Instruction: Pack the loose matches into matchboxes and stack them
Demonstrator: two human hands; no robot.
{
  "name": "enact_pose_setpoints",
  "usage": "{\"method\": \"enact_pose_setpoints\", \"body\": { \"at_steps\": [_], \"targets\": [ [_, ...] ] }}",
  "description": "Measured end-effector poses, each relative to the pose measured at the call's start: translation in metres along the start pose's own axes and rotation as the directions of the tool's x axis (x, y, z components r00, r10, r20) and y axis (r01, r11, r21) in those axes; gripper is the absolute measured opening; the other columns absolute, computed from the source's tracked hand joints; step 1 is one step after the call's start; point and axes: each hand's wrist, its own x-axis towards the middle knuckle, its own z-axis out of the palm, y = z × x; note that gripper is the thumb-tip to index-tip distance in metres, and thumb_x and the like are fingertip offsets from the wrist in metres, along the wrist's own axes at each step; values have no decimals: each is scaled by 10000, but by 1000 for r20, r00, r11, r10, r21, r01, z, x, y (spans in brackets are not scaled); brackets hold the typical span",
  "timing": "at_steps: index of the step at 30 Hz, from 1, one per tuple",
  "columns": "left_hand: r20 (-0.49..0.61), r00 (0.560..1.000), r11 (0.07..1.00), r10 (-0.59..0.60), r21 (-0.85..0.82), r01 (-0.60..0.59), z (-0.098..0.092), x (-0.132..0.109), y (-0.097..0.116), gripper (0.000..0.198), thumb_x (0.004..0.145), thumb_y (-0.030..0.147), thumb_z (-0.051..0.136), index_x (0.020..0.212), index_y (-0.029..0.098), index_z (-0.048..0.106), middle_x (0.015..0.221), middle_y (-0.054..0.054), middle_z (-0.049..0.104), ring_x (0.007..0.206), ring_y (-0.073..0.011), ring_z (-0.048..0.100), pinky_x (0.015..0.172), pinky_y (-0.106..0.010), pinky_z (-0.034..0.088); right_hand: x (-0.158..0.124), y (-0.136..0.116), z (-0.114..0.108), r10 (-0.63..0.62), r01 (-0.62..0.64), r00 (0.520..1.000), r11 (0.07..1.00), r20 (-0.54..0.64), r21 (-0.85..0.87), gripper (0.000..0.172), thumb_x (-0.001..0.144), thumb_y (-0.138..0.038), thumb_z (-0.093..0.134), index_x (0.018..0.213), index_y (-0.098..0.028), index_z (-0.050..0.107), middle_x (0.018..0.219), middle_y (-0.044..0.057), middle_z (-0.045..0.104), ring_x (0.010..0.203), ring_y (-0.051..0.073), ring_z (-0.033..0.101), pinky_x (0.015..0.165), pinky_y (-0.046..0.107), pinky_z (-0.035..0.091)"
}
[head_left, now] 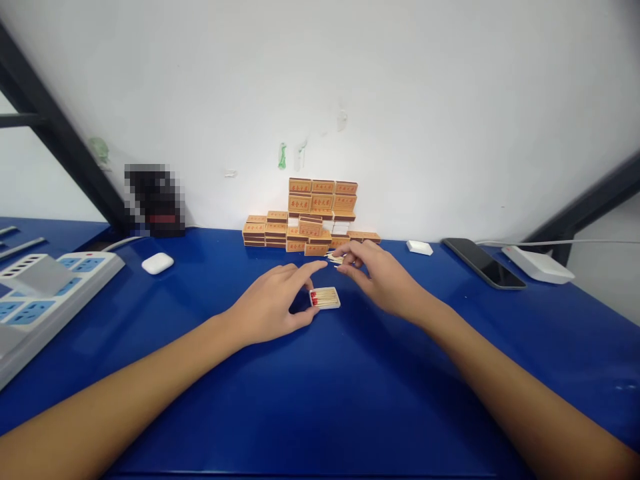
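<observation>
A small white matchbox tray (336,306) lies on the blue table with red-headed matches (326,297) side by side in it. At its left end, my left hand (273,300) holds it between the thumb and a bent finger, while the index finger reaches out above. Farther back to the right, my right hand (373,267) has its thumb and fingertips pinched around what looks like a match, its pale end just showing. Some loose matches (334,257) lie right by those fingertips, partly hidden by the hand.
Several orange matchboxes (323,203) are stacked against the white wall. On the right lie a black phone (483,262), a white box-shaped device (537,264) and a small white tray (419,248). To the left are a white earbud case (158,263) and a power strip (95,270).
</observation>
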Motion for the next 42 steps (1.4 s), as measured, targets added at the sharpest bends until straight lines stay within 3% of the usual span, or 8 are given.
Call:
{"method": "enact_pose_setpoints", "body": {
  "at_steps": [2, 5, 12, 19, 24, 31, 38, 42],
  "targets": [
    [0, 1000, 1000, 0, -3, 0, 0, 0, 0, 718, 917, 266, 700, 1547, 303, 358, 1102, -7, 715, 1039, -237, 656, 985, -425, 524, -1, -5, -2, -59, 59, 998, 998, 10, -15, 244, 1012, -211, 547, 1221, -232, 671, 1025, 79, 718, 930, 237, 603, 827, 373, 488],
    [-4, 1000, 1000, 2, 5, -2, 0, -1, -1, 712, 920, 265, 696, 1546, 307, 357, 1100, -5, 718, 1021, -235, 654, 976, -427, 522, -1, -11, -3, -91, 92, 996, 996, 15, -19, 185, 1020, -225, 549, 1064, -235, 729, 971, 62, 744, 910, 232, 602, 821, 373, 480],
    [-1, 1000, 1000, 3, 16, -3, -1, 0, -3, 747, 914, 252, 700, 1559, 334, 333, 1085, 0, 714, 1017, -243, 652, 971, -433, 518, -3, -21, 2, 121, -118, 993, 966, 4, 228, 122, 981, -288, 603, 969, -210, 695, 893, 43, 733, 773, 185, 637, 693, 327, 476],
    [-9, 1000, 1000, -6, 23, 6, 0, 0, -2, 691, 920, 282, 691, 1532, 282, 369, 1105, -21, 726, 1049, -257, 666, 962, -445, 523, -2, -30, 13, 237, -275, 961, 781, 141, 561, 297, 894, -478, 720, 854, -187, 677, 858, 41, 738, 767, 177, 666, 723, 324, 509],
    [-14, 1000, 1000, -9, 23, 9, -1, 0, -3, 719, 909, 278, 713, 1533, 286, 357, 1125, -25, 726, 1074, -262, 669, 972, -448, 523, -7, -25, 24, 267, -286, 958, 877, 103, 386, 231, 915, -422, 701, 860, -197, 695, 785, 5, 666, 688, 149, 553, 659, 304, 442],
    [-9, 1000, 1000, -9, 20, 9, -2, 1, -2, 709, 913, 256, 704, 1533, 291, 361, 1099, -12, 727, 1066, -254, 667, 978, -449, 522, -10, -14, 16, 159, -170, 982, 979, 100, 116, 164, 941, -344, 693, 839, -216, 685, 843, 12, 653, 762, 172, 544, 705, 321, 425],
    [-12, 1000, 1000, -11, 19, 11, -1, 0, -3, 724, 909, 251, 712, 1536, 298, 352, 1114, -9, 728, 1067, -253, 668, 1002, -459, 514, -10, -18, 8, -39, 31, 989, 998, 144, 55, 77, 956, -190, 666, 911, -214, 724, 997, 45, 649, 945, 189, 591, 865, 337, 463],
    [-11, 1000, 1000, -18, 21, 18, -1, 0, -4, 721, 912, 255, 706, 1539, 301, 352, 1121, -11, 720, 1072, -252, 663, 1000, -454, 514, -9, -17, 9, -58, 53, 991, 998, 120, 44, 96, 959, -202, 648, 905, -214, 726, 934, 39, 649, 864, 182, 592, 795, 322, 464]
  ]
}}
